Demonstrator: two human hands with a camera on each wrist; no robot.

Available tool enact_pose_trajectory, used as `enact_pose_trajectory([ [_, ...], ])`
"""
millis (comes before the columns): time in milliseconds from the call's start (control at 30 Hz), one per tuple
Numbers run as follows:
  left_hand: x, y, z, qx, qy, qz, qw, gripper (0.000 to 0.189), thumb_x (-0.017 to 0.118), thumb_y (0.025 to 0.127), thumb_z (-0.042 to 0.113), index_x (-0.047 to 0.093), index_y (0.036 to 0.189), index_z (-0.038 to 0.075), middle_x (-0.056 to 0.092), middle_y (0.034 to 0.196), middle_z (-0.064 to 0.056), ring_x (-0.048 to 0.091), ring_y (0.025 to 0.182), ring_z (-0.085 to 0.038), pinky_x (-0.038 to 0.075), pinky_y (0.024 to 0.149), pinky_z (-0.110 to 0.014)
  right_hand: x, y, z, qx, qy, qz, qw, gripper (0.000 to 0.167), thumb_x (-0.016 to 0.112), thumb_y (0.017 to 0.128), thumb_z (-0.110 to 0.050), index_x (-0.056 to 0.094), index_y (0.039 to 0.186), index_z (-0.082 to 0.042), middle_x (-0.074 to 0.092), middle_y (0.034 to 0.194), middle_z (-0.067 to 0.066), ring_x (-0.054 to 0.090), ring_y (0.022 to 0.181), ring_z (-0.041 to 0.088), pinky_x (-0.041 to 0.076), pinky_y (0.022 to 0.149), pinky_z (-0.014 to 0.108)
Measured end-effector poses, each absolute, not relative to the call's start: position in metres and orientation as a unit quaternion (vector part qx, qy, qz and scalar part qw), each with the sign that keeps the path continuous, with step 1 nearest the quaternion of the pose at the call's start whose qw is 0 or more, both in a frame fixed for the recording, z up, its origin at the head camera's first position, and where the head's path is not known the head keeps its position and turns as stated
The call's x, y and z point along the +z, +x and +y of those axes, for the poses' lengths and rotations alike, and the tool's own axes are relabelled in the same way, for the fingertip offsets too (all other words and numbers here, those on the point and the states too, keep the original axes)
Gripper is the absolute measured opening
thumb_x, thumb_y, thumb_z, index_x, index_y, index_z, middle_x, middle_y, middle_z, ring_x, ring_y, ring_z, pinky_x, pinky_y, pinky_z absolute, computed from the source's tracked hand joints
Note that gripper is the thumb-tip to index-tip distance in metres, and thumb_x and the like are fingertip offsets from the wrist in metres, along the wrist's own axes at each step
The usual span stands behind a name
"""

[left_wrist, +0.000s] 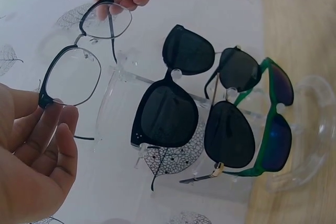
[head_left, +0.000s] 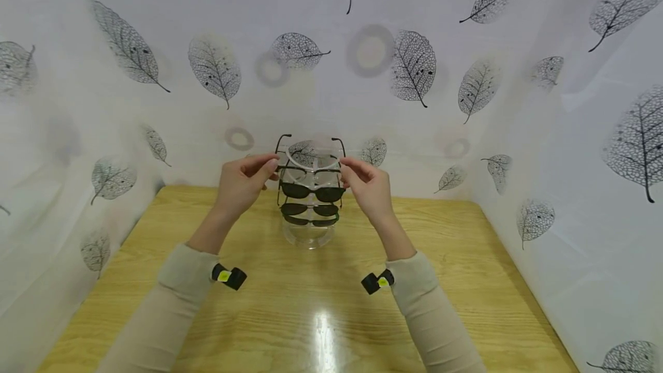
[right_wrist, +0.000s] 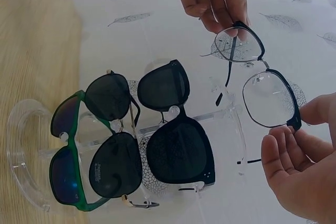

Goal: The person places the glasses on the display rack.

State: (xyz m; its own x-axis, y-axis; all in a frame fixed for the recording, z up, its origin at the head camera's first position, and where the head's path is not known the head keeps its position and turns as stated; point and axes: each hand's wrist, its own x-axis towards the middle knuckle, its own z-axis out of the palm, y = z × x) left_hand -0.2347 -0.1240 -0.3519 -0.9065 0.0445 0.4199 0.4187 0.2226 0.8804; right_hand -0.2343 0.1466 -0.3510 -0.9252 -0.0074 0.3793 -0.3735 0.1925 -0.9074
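Observation:
A pair of clear-lens eyeglasses (left_wrist: 73,77) with black brow rims is held up at the top of a transparent display stand (head_left: 309,240). My left hand (head_left: 240,186) pinches one outer corner of the frame between thumb and fingers. The opposite corner is pinched by my right hand (head_left: 370,189). In the wrist views the eyeglasses look apart from the stand's upper end, their temples pointing toward the back. Just below them on the stand sit black sunglasses (left_wrist: 168,108). Lower come thin gold-framed sunglasses (left_wrist: 229,135) and green-framed sunglasses (right_wrist: 65,177) with bluish lenses.
The stand rests on a light wooden table (head_left: 440,304), near its back edge. A white curtain (head_left: 331,102) printed with dark leaves hangs behind and along both sides. Each sleeve cuff carries a small black camera.

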Motion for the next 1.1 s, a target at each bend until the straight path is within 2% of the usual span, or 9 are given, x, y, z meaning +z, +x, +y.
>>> enact_pose_trajectory([
  [200, -0.356, -0.238, -0.121, -0.602, -0.148, -0.77, 0.15, 0.03, 0.068, 0.105, 0.019, 0.075, 0.127, 0.0, 0.076, 0.113, -0.027, 0.07, 0.078, 0.005, 0.057, 0.063, -0.022, -0.355, -0.238, 0.15, 0.62, 0.125, -0.76, 0.149, 0.027, 0.07, 0.102, -0.014, 0.076, 0.125, -0.002, 0.076, 0.091, 0.005, 0.072, 0.085, 0.036, 0.061, 0.076, 0.029],
  [433, -0.357, -0.243, -0.118, -0.6, -0.139, -0.774, 0.145, 0.031, 0.069, 0.105, 0.022, 0.075, 0.128, 0.001, 0.077, 0.115, -0.025, 0.069, 0.078, 0.005, 0.056, 0.061, -0.02, -0.358, -0.241, 0.152, 0.619, 0.123, -0.762, 0.145, 0.029, 0.068, 0.102, -0.015, 0.075, 0.128, -0.001, 0.075, 0.101, 0.026, 0.071, 0.087, 0.039, 0.059, 0.074, 0.022],
  [700, -0.359, -0.246, -0.115, -0.595, -0.131, -0.78, 0.144, 0.03, 0.068, 0.105, 0.02, 0.075, 0.128, 0.002, 0.076, 0.114, -0.027, 0.068, 0.077, 0.004, 0.054, 0.061, -0.017, -0.364, -0.247, 0.153, 0.62, 0.119, -0.763, 0.138, 0.029, 0.068, 0.103, -0.013, 0.074, 0.127, 0.0, 0.074, 0.102, 0.028, 0.071, 0.08, 0.022, 0.058, 0.074, 0.021],
  [933, -0.36, -0.248, -0.115, -0.598, -0.13, -0.778, 0.143, 0.032, 0.068, 0.105, 0.021, 0.074, 0.128, -0.001, 0.076, 0.114, -0.029, 0.067, 0.076, 0.006, 0.053, 0.06, -0.017, -0.366, -0.251, 0.152, 0.618, 0.111, -0.767, 0.133, 0.029, 0.068, 0.103, -0.014, 0.074, 0.127, 0.0, 0.074, 0.103, 0.029, 0.071, 0.079, 0.018, 0.058, 0.073, 0.021],
  [1100, -0.362, -0.252, -0.113, -0.599, -0.125, -0.778, 0.142, 0.031, 0.069, 0.105, 0.021, 0.075, 0.127, 0.001, 0.077, 0.11, -0.028, 0.069, 0.076, 0.002, 0.055, 0.06, -0.02, -0.365, -0.253, 0.152, 0.617, 0.098, -0.77, 0.13, 0.029, 0.068, 0.103, -0.016, 0.075, 0.128, -0.003, 0.075, 0.104, 0.025, 0.071, 0.079, 0.016, 0.06, 0.076, 0.025],
])
